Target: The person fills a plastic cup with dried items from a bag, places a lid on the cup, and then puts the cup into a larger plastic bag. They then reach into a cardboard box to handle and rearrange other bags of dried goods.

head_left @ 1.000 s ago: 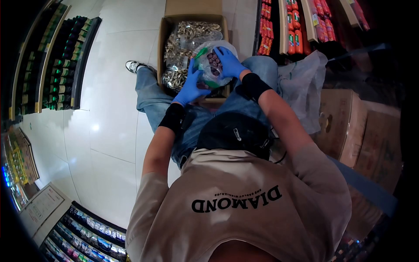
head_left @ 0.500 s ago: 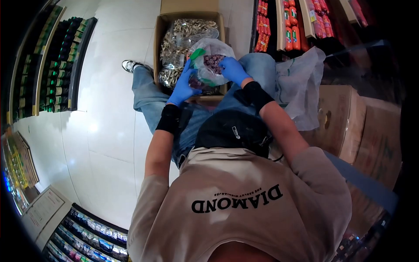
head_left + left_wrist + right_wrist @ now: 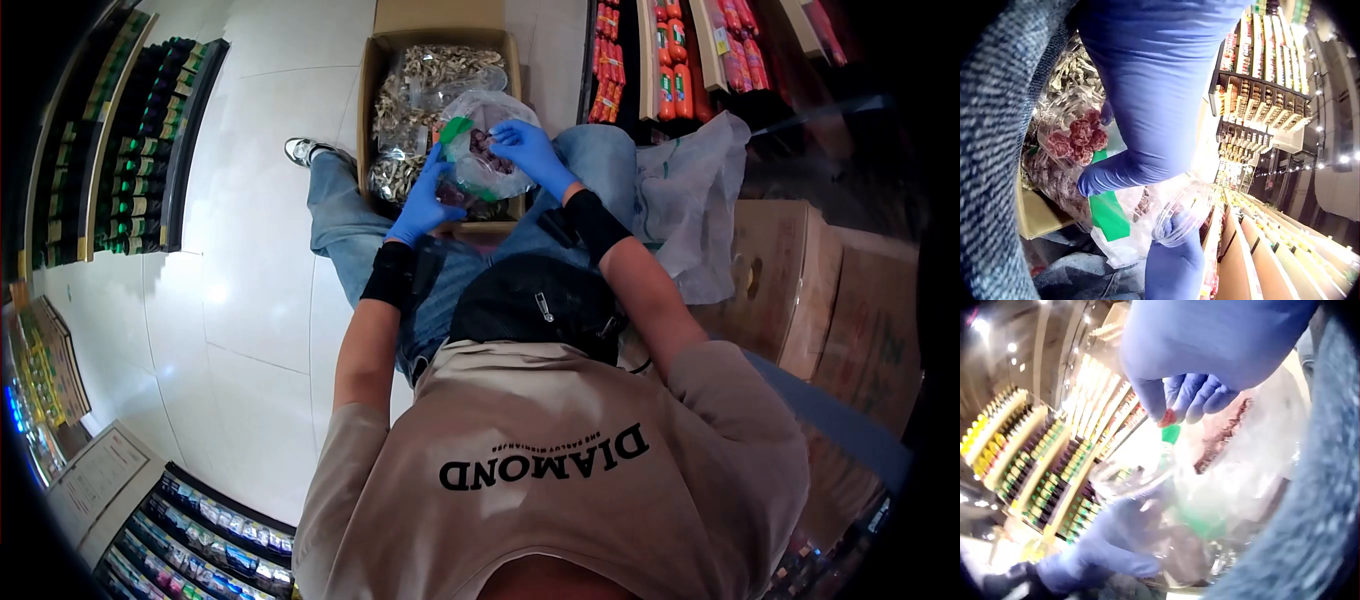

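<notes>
Gloved in blue, the left hand [image 3: 430,203] grips a clear plastic container [image 3: 1179,550] of dark red wrinkled slices [image 3: 1079,139], its round rim [image 3: 1182,212] facing the bag. A whitish translucent bag [image 3: 508,108] with green parts [image 3: 456,129] lies beside it, opened around more reddish slices [image 3: 484,150]. Above that opening, the blue-gloved right hand [image 3: 538,160] pinches a small red piece [image 3: 1167,417] between thumb and fingertips. In the left wrist view, the right hand [image 3: 1174,259] shows partly behind the clear rim.
An open cardboard box [image 3: 367,110] holds clear packs of dried, brownish pieces [image 3: 440,65]. Another pale bag [image 3: 700,190] lies by the thigh, near stacked cartons [image 3: 770,265]. Bottle shelves [image 3: 150,150] stand left, red-packaged goods [image 3: 682,90] at upper right.
The right hand has gone from spread on the bag's edge, to down among the slices, to raised over them with its fingertips together. The left hand keeps its grip, almost unmoved.
</notes>
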`<action>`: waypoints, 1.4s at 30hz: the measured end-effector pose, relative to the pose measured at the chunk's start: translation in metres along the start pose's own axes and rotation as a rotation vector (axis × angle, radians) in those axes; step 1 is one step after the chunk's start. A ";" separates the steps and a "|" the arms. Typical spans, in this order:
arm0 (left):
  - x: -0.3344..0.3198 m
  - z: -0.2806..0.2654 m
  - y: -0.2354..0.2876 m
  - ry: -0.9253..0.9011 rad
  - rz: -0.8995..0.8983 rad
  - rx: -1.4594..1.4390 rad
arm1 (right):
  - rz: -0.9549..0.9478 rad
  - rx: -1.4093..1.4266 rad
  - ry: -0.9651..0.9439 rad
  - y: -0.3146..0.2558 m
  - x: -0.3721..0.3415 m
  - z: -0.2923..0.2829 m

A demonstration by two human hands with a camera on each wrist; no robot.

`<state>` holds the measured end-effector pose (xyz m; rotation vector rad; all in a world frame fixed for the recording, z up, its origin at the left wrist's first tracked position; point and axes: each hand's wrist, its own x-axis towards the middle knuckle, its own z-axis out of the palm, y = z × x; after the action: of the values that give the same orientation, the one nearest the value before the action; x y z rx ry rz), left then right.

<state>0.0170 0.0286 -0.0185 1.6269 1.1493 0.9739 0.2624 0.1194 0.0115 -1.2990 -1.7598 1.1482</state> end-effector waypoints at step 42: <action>-0.002 0.001 -0.001 -0.014 -0.091 0.010 | -0.230 -0.733 0.015 0.038 0.005 0.015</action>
<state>0.0173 0.0269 -0.0203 1.5726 1.2098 0.8990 0.2618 0.1244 -0.0291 -1.4273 -2.3536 0.3547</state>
